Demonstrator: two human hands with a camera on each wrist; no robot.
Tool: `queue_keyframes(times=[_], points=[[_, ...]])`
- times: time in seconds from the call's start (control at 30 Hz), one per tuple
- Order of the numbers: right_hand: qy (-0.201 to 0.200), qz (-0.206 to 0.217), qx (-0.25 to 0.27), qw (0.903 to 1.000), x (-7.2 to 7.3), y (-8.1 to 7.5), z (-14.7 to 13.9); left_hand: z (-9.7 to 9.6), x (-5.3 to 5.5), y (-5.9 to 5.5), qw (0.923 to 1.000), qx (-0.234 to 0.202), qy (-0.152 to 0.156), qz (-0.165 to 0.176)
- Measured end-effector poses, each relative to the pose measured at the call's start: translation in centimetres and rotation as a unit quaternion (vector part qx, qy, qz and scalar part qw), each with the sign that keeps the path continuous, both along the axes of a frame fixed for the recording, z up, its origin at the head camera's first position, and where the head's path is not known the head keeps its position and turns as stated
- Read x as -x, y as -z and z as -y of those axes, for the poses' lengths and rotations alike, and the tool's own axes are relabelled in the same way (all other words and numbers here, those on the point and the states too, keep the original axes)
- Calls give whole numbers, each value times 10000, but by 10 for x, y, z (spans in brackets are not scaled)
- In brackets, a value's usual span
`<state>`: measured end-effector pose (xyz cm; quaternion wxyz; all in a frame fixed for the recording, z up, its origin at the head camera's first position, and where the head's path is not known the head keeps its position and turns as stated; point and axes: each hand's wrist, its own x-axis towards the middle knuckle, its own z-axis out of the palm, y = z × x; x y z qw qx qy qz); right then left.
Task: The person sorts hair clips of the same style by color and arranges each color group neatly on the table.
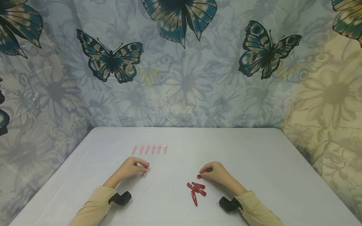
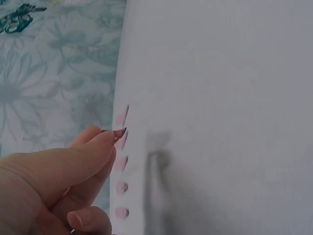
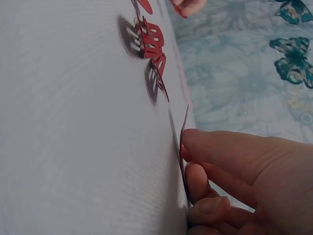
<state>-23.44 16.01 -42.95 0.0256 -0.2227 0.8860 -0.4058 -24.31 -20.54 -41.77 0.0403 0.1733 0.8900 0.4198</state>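
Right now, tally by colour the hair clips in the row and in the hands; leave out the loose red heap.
Pink hair clips: 6, in the row
Red hair clips: 2, one in the left hand, one in the right hand
Total: 8

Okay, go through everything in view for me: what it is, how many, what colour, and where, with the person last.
Patterned backdrop: panel count unclear, blue-grey, yellower at right, printed with flowers and butterflies, behind the table.
Table: one, white, in front of the backdrop.
Pink clips: six, pink, in a row toward the far edge, left of centre.
Loose red clips: at least four, some overlapping, red, on the near half, slightly right of centre.
Held red clips: two, red, one pinched in the left hand, one in the right hand.
Wrist devices: two, black, one at each wrist.
Sleeves: two, tan, on the forearms.
Hands: two, bare, over the table.
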Motion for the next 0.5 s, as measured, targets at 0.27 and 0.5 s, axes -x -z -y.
queue_keyframes(times=[0.27,0.5], points=[[-63,48,61,9999,0,2,0,44,7,-2,9973,221,-620,339],[-123,175,42,9998,1,-1,-2,60,6,-3,9954,245,-667,642]])
